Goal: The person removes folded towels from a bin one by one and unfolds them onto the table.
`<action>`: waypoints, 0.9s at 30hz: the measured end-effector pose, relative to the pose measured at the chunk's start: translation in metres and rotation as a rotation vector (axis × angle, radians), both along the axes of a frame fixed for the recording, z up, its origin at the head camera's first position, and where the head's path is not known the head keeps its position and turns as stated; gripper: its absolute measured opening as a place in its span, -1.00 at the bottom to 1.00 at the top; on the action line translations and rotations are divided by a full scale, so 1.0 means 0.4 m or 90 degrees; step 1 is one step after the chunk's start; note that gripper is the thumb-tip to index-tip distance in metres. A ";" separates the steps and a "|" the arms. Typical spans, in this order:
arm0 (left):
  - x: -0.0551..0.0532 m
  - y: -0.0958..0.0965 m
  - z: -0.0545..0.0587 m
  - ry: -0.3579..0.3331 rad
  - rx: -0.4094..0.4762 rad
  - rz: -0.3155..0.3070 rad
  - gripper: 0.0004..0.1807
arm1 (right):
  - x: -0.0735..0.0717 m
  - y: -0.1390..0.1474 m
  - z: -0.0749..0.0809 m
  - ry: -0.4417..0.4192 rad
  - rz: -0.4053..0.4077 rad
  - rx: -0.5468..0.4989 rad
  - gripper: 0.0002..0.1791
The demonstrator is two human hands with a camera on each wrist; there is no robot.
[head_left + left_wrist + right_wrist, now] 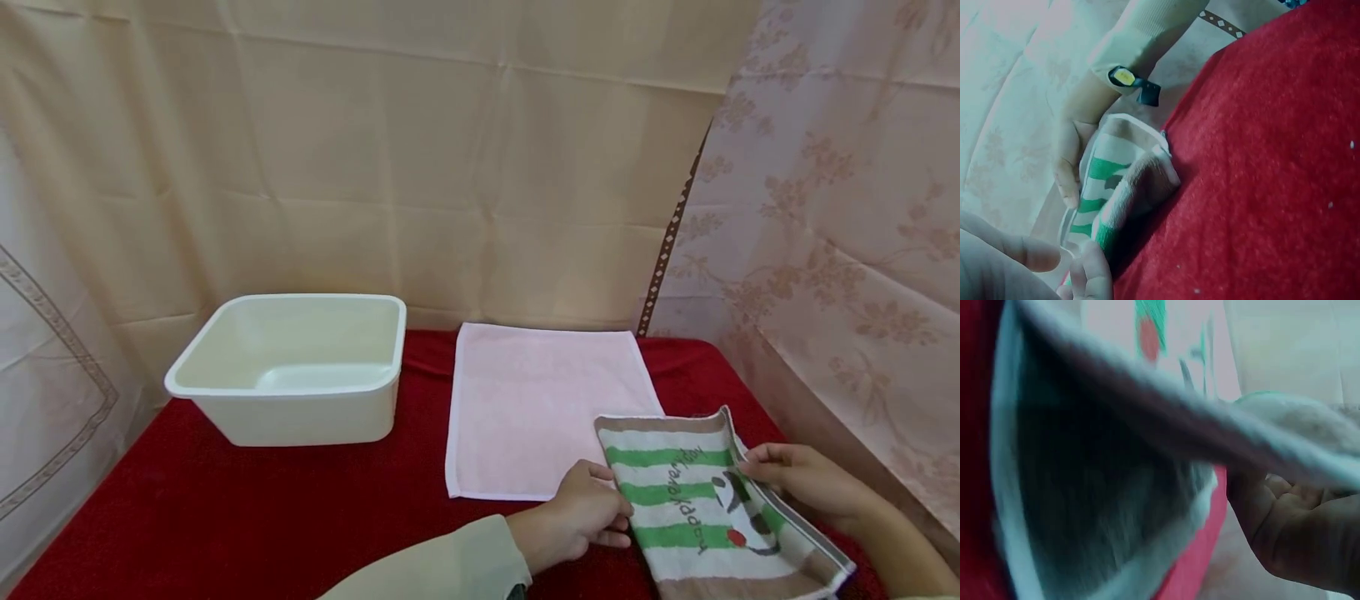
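Note:
A green-and-white striped towel [675,492] with brown end bands, lettering and a printed cartoon face lies folded at the front right, overlapping the pink towel's lower right corner. Its right side is lifted, and my right hand [813,483] pinches that edge between thumb and fingers. At the opposite edge, my left hand [581,512] touches the striped towel with its fingers, and a gap shows between thumb and fingers in the left wrist view. Layers of the striped towel [1104,487] hang apart in the right wrist view. Behind it, a pink towel [525,400] lies spread flat.
A cream plastic basin [300,417] stands at the back left of the table, with nothing seen inside. Red cloth [337,500] covers the table. Beige curtain [450,167] hangs behind, and floral fabric [862,208] hangs along the right side.

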State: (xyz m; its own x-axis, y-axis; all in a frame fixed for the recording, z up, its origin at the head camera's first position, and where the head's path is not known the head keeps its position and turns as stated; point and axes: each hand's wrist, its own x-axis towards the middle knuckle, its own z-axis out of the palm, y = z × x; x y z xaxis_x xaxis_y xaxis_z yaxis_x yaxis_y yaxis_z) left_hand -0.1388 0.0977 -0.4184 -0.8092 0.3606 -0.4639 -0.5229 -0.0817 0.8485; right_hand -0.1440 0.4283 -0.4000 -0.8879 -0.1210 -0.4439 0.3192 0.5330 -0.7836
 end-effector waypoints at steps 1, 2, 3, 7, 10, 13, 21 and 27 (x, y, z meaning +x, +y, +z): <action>-0.001 -0.002 -0.002 0.000 -0.001 -0.002 -0.53 | -0.001 -0.017 0.000 -0.001 -0.001 0.000 -0.73; -0.003 -0.003 -0.003 -0.001 -0.001 -0.006 -0.55 | -0.001 -0.036 0.000 -0.003 0.001 -0.003 -0.74; -0.004 -0.004 -0.005 -0.001 0.000 -0.008 -0.57 | 0.000 -0.055 0.000 -0.010 0.000 -0.010 -0.74; -0.014 -0.004 -0.004 0.005 0.010 -0.031 -0.67 | 0.002 -0.130 -0.003 -0.033 -0.021 -0.012 -0.70; -0.026 -0.001 -0.002 0.012 0.025 -0.056 -0.74 | 0.004 -0.174 -0.010 -0.024 -0.026 0.007 -0.69; -0.040 0.007 -0.004 0.019 0.038 -0.074 -0.79 | 0.006 -0.201 -0.020 -0.001 -0.009 0.023 -0.73; -0.078 0.038 -0.008 0.032 0.024 -0.082 -0.89 | 0.007 -0.208 -0.029 0.022 0.052 0.029 -0.80; -0.097 0.065 -0.012 0.015 0.019 -0.104 -0.88 | -0.004 -0.175 0.002 0.020 0.111 0.001 -0.73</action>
State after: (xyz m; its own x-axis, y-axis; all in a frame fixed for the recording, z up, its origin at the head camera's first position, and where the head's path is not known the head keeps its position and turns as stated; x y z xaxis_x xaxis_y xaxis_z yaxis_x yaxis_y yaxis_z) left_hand -0.1777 0.1236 -0.4233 -0.7494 0.5015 -0.4323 -0.5107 -0.0223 0.8595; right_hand -0.1457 0.3583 -0.3992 -0.8668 -0.2733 -0.4172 0.1980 0.5791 -0.7909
